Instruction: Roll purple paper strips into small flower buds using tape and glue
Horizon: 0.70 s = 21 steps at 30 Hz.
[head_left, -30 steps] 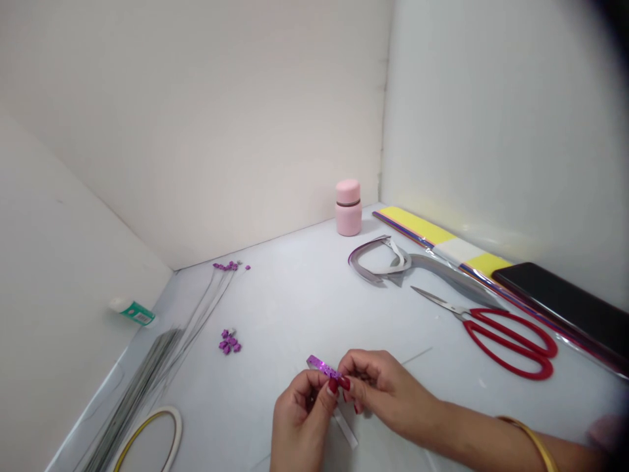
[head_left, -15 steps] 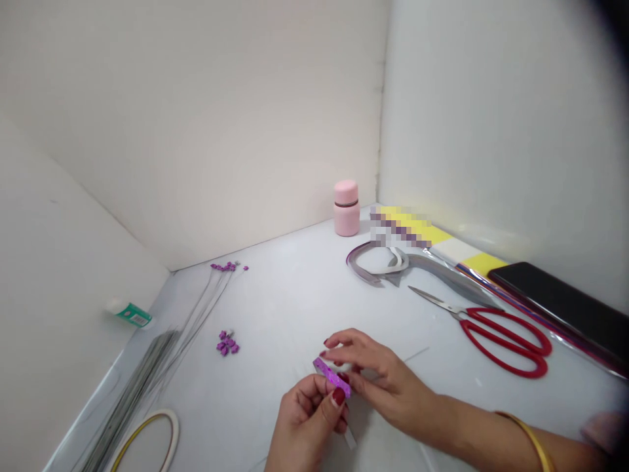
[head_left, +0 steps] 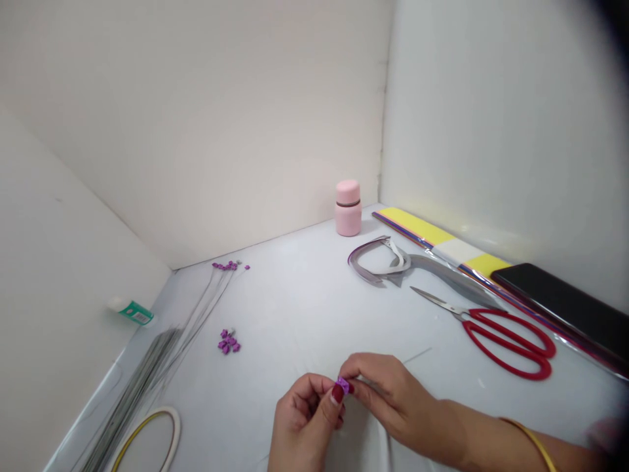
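Observation:
A small folded piece of glittery purple paper strip point(head_left: 344, 385) is pinched between both hands low in the head view. My left hand point(head_left: 305, 416) closes on it from the left, thumb on top. Coming from the right, my right hand point(head_left: 396, 393) grips its other side between thumb and fingertips. A pale strip tail point(head_left: 384, 449) hangs below the right hand; where it joins the paper is hidden. Left of the hands lies a small pile of purple paper stars point(head_left: 228, 342). Behind it are wires point(head_left: 206, 298) tipped with more purple stars point(head_left: 227, 265).
Red-handled scissors point(head_left: 508, 344) lie at right, beside curled paper strips point(head_left: 378, 262), a yellow paper pack point(head_left: 417, 226) and a black phone point(head_left: 565, 308). A pink jar point(head_left: 348, 208) stands at the back. Left are a wire bundle point(head_left: 135, 393), a tape roll point(head_left: 171, 426) and a green-white tube point(head_left: 135, 313).
My right hand's fingers have come down and closed on the purple strip. The strip, longer and slanted before, now shows only as a small folded bit between the fingertips.

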{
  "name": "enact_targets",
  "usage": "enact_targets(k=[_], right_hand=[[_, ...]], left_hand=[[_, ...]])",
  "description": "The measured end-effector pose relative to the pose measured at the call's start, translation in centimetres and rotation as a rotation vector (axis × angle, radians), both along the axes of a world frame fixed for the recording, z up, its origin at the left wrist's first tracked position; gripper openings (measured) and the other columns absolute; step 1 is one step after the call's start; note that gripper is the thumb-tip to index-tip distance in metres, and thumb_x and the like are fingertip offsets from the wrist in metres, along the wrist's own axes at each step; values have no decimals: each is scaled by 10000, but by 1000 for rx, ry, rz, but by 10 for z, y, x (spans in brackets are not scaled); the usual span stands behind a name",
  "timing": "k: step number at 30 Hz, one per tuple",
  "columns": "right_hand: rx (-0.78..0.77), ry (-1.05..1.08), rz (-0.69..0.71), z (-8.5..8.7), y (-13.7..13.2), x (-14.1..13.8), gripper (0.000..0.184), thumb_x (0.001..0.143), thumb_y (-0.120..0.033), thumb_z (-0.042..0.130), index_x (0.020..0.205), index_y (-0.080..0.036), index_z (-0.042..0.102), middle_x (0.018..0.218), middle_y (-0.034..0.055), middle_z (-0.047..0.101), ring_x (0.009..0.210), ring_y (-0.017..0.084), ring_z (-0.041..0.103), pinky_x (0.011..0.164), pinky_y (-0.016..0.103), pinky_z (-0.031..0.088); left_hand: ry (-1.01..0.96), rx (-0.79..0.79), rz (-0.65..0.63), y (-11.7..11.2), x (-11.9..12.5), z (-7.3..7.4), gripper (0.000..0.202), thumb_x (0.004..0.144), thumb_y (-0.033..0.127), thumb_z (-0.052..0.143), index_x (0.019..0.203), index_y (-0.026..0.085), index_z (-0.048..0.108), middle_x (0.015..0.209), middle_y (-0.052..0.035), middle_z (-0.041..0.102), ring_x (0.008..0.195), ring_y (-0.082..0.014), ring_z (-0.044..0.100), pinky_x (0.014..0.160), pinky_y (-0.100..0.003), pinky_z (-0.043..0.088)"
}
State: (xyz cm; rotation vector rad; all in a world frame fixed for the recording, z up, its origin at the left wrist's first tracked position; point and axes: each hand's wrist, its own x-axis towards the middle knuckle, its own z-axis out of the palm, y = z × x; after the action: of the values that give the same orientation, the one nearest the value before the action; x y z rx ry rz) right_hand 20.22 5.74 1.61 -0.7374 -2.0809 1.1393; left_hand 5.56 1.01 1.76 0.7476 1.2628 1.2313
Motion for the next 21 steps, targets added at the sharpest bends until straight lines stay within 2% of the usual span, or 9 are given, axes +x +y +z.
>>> enact_targets(k=[2, 4, 8, 12, 15, 21], right_hand=[[-93, -11, 11, -1, -3, -1, 153, 863, -187, 387, 817, -165, 531, 668, 14, 572, 611, 116, 527, 604, 222, 424], [-175, 26, 17, -3, -6, -2, 135, 861, -188, 389, 812, -160, 512, 641, 0, 551, 580, 107, 513, 575, 209, 421], [-283, 96, 37, -5, -8, -3, 124, 859, -198, 399, 824, -148, 507, 657, 2, 541, 603, 107, 509, 590, 215, 430], [-345, 134, 60, -4, -7, -4, 132, 855, -216, 421, 835, -138, 526, 660, 8, 542, 615, 112, 509, 603, 230, 430], [-412, 170, 63, -2, -7, -6, 157, 852, -246, 440, 814, -130, 538, 640, 8, 538, 600, 112, 506, 597, 238, 428], [-534, 217, 61, -2, -7, -9, 209, 825, -314, 502, 788, -117, 558, 625, 16, 551, 582, 111, 516, 579, 246, 432]], left_hand=[[14, 37, 23, -1, 2, 0, 243, 597, 342, 720, 559, 127, 612, 487, -4, 597, 468, -87, 464, 475, -188, 354], [20, 63, 55, -3, 4, -1, 229, 614, 328, 712, 558, 130, 611, 488, 2, 604, 471, -81, 464, 479, -177, 354], [17, 108, 96, -5, 6, -5, 206, 644, 313, 695, 584, 138, 604, 474, 24, 595, 485, -78, 493, 503, -163, 372], [59, 160, 55, -6, 5, -8, 174, 711, 297, 638, 636, 149, 584, 530, 2, 642, 524, -106, 547, 542, -190, 412], [93, 164, 34, -6, 3, -7, 166, 733, 291, 615, 648, 155, 573, 546, -3, 653, 531, -118, 568, 550, -203, 427], [83, 150, 76, -6, 3, -2, 175, 714, 295, 634, 627, 155, 577, 539, 10, 636, 535, -105, 559, 533, -185, 423]])
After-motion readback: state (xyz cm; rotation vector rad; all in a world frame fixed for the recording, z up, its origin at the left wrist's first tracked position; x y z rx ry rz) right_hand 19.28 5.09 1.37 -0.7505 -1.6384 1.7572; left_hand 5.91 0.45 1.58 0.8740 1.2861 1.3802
